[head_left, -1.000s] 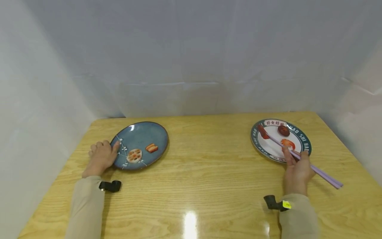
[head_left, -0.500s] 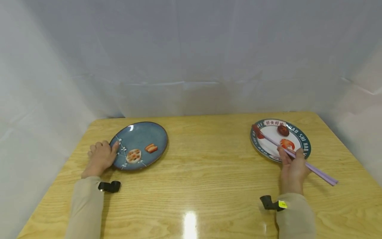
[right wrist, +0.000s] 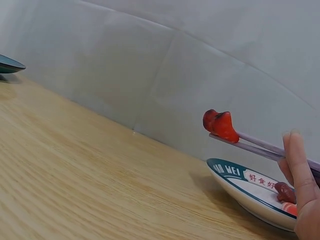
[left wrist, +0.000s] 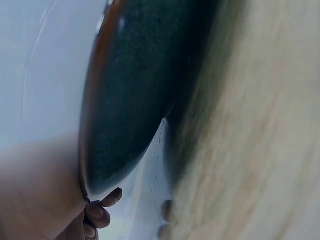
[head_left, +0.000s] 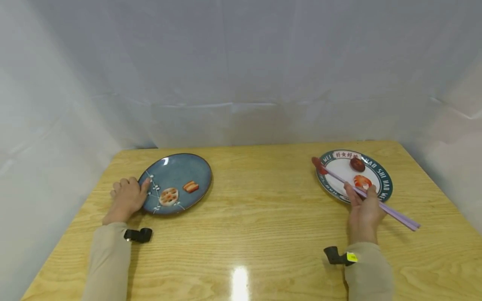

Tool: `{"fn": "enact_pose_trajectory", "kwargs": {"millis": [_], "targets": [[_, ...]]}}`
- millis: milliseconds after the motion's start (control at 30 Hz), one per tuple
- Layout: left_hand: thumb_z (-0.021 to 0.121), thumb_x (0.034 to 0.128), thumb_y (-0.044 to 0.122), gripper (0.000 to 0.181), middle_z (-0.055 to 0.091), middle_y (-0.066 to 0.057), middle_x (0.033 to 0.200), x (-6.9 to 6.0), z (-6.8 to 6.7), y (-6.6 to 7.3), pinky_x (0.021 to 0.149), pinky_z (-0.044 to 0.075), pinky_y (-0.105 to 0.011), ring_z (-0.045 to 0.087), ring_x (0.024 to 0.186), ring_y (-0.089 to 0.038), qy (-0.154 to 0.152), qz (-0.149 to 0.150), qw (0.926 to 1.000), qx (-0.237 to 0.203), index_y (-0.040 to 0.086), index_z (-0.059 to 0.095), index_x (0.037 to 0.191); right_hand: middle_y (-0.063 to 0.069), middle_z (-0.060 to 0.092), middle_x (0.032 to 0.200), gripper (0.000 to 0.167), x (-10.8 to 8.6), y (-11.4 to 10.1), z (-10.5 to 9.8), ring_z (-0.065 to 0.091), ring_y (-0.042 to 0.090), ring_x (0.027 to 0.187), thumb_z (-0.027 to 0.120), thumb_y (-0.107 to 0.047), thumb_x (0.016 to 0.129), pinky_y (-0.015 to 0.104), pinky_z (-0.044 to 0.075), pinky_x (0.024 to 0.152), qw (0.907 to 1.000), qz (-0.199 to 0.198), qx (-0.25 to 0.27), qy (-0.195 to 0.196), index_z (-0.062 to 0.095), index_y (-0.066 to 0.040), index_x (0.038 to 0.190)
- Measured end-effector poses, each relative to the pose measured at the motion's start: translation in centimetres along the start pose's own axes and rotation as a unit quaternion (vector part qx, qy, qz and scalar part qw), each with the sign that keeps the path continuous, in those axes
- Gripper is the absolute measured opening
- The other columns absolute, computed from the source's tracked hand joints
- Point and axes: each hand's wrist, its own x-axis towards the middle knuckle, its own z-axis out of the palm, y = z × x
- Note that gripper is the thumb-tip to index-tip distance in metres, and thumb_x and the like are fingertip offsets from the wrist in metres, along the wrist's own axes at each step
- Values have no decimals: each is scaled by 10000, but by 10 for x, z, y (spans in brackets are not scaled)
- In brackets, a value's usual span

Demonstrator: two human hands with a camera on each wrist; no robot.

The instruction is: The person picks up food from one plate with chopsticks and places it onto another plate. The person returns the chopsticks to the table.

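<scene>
My right hand [head_left: 363,215] holds a pair of light purple chopsticks [head_left: 400,216]. Their tips pinch a glossy red piece of food [right wrist: 220,125], raised over the left rim of the white plate with a green lettered border [head_left: 385,177]. On that plate lie a dark brown mushroom-like piece [head_left: 357,164] and an orange-red shrimp [head_left: 362,181]. My left hand [head_left: 128,200] grips the left rim of a blue plate [head_left: 180,167], thumb on top and fingertips curled at the edge in the left wrist view. The blue plate bears a lotus root slice [head_left: 169,196] and a striped meat-like piece [head_left: 191,186].
Both plates stand on a light wooden table [head_left: 260,217], far apart at left and right. Pale sheeting [head_left: 241,75] hangs behind the table and along its sides. A black wrist mount [head_left: 138,235] sits on the left sleeve, another mount [head_left: 339,256] on the right.
My right hand has moved left with the chopsticks, carrying the red piece from over the plate's inner left part to its left rim. The left hand and blue plate stay nearly still.
</scene>
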Motion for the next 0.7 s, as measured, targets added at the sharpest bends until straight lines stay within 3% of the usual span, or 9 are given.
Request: {"fn": "enact_pose_trajectory", "kwargs": {"millis": [267, 533, 700], "targets": [[173, 1037, 470, 704, 336, -369, 985, -2, -1, 1, 790, 232, -582, 281, 917, -493, 37, 28, 10000, 33, -201, 386, 1043, 158, 415, 1377, 416, -4, 6, 4, 624, 340, 1093, 508, -196, 1004, 305, 530, 784, 9997, 35, -218, -38, 395, -181, 1404], [191, 1041, 453, 684, 329, -353, 968, -2, -1, 4, 788, 231, -581, 275, 923, -497, 59, 12, 10000, 76, -202, 389, 1039, 195, 459, 1219, 460, -6, 13, 8, 680, 362, 944, 526, -174, 994, 323, 531, 780, 9994, 9, -222, -282, 356, -160, 1422], [208, 1045, 432, 660, 332, -352, 966, -2, 0, 6, 791, 235, -587, 279, 929, -501, 87, 14, 9999, 87, -202, 391, 1037, 198, 402, 1287, 527, -8, 19, 10, 668, 350, 986, 501, -156, 1005, 314, 522, 806, 9987, 51, -319, -392, 282, -185, 1483]]}}
